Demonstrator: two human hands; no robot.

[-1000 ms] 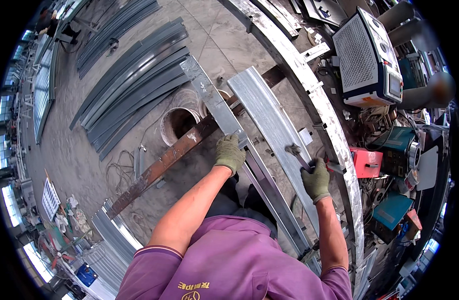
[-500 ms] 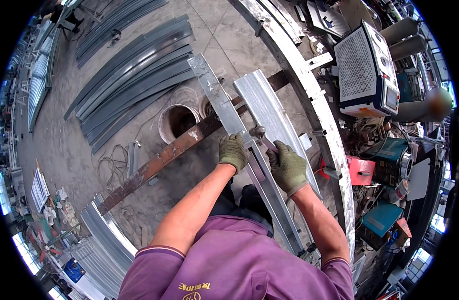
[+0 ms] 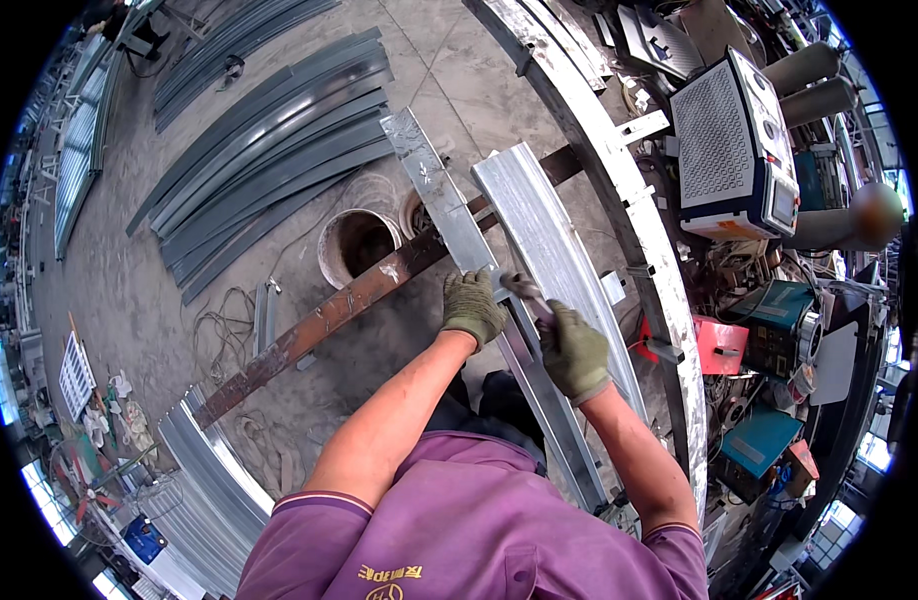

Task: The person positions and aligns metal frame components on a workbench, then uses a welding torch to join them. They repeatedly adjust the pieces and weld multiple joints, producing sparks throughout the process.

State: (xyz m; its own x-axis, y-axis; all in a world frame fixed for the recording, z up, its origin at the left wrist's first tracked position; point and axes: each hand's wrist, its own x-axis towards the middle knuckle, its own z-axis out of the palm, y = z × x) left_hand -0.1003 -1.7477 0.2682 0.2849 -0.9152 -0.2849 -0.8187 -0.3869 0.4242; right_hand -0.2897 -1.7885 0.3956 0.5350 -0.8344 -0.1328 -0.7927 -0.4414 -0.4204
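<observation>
My right hand, in a green work glove, is closed around the handle of a hammer. The hammer's head is low over a long galvanized steel channel, near a joint in it; whether it touches the metal I cannot tell. My left hand, gloved the same way, grips the channel's left edge just beside the hammer head. The channel's near part shows an open trough running toward my body. A wider ribbed steel profile lies alongside on the right. A rusty brown beam crosses beneath both.
Two buckets, one of them a dirty white bucket, stand beyond the beam. Stacked steel profiles lie on the floor at far left. A long pale steel beam curves along the right, with a white machine cabinet and a red box past it.
The hammer head has come down and slightly toward me, and my right hand has moved a little nearer my body. My left hand keeps its grip on the channel.
</observation>
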